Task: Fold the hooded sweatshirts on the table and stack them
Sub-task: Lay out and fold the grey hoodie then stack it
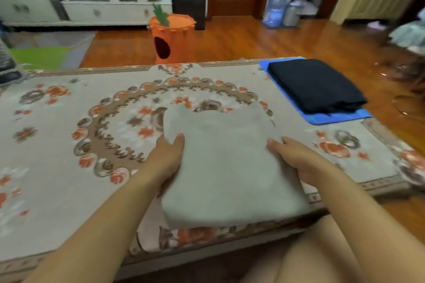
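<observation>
Grey folded sweatshirt between both hands, left grip and right grip clasping its sides

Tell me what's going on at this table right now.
A person is folding sweatshirts. Both hands hold a folded grey sweatshirt by its sides near the table's front edge: the left hand grips its left side, thumb on top, and the right hand grips its right side. A folded black sweatshirt already lies on a blue mat at the far right of the patterned table. The grey one is not yet stacked on it.
</observation>
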`<state>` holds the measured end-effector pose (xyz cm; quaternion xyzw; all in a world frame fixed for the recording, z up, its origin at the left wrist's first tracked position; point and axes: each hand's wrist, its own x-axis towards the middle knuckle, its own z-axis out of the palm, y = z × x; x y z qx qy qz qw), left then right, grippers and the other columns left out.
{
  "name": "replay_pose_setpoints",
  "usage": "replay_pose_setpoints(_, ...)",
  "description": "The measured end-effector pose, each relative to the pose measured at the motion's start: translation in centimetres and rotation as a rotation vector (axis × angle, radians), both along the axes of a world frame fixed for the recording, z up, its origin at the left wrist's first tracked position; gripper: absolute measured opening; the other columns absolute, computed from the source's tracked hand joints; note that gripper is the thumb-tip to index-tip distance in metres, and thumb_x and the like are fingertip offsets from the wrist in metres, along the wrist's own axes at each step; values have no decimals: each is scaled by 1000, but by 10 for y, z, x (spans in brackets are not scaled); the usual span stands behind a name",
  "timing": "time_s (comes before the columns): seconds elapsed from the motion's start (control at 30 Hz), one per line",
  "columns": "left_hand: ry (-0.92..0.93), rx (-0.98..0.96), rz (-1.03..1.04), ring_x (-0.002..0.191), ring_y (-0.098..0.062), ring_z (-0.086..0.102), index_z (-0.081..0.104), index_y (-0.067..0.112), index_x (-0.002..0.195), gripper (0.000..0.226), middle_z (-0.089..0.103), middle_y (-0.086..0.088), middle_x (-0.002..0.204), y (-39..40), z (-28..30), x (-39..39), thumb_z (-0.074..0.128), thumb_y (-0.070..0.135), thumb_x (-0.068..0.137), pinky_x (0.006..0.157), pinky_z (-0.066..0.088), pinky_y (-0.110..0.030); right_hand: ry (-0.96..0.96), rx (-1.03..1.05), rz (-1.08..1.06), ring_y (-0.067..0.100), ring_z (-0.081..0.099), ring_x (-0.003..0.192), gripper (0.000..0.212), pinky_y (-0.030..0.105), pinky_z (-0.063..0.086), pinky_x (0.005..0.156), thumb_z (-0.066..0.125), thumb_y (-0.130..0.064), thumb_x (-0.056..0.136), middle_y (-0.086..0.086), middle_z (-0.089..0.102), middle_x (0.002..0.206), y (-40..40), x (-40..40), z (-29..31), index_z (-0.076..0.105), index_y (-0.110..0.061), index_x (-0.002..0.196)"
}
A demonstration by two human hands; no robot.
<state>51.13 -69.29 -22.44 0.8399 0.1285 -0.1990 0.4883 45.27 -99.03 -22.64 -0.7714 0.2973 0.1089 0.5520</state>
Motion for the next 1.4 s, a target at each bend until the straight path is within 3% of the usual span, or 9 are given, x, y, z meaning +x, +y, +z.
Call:
replay_pose_setpoints(0.17,82,-122,73,101,-38,68,49,1,139,70,67,-18,123,-1,7,12,60,50,90,90,55,-47,-25,116,-3,30,74,91,37,47,59,83,74,-18,89,8,75,105,11,13,11,60,-14,123)
replay_pose_setpoints(0.3,283,-531,172,85,-34,76,64,17,129,47,77,-15,99,-16,15,10,68,41,89,72,60,-41,-46,108,0,25,72,89,41,36,59,70,76,-14,86,2,72,105,-3,20,7,56,-24,120)
replay_pose_setpoints(0.43,97,-615,173,44,-14,66,69,11,92,17,70,-3,57,-65,46,12,53,13,97,38,48,-19,-139,21,27,19,71,94,48,41,59,83,78,-19,82,-6,72,107,-34,31,23,57,-34,123)
replay_pose_setpoints(0.6,141,-801,85,83,-25,75,77,7,110,30,77,-12,103,-153,103,61,57,24,94,83,59,-37,-343,-127,-16,17,74,83,37,40,61,79,80,-14,80,-4,76,97,-133,77,92,68,-28,112)
replay_pose_setpoints(0.87,0,-1038,-45,99,-28,74,69,10,121,32,76,-11,109,-348,145,185,53,22,96,95,56,-42,-482,-302,-22,21,72,93,39,38,57,75,79,-25,85,-4,73,104,-327,183,190,63,-36,118)
replay_pose_setpoints(1.03,185,-875,11,102,-33,73,66,11,129,46,76,-14,109,-430,31,221,52,27,88,98,54,-48,-43,-515,143,22,67,107,38,41,53,93,62,-48,95,-4,68,125,-416,227,63,62,-31,129)
replay_pose_setpoints(1.17,117,-786,130,97,-37,73,64,14,124,55,76,-13,105,-445,-29,247,60,35,73,91,57,-57,-179,-494,-5,21,62,112,36,36,46,87,49,-62,96,-13,66,118,-431,226,-21,62,-36,117)
replay_pose_setpoints(1.27,65,-628,65,107,-35,69,61,17,132,58,71,-14,120,-449,-11,253,57,32,76,97,54,-54,-74,-636,-40,31,53,125,66,41,40,91,41,-71,91,1,55,140,-435,232,-22,43,-30,143)
replay_pose_setpoints(1.4,-706,230,-90,143,-33,29,18,32,156,70,23,-11,161,-458,29,250,52,22,96,116,30,-49,-50,-1023,-23,38,30,142,73,51,33,111,46,-52,99,11,24,161,-408,255,18,12,-28,159)
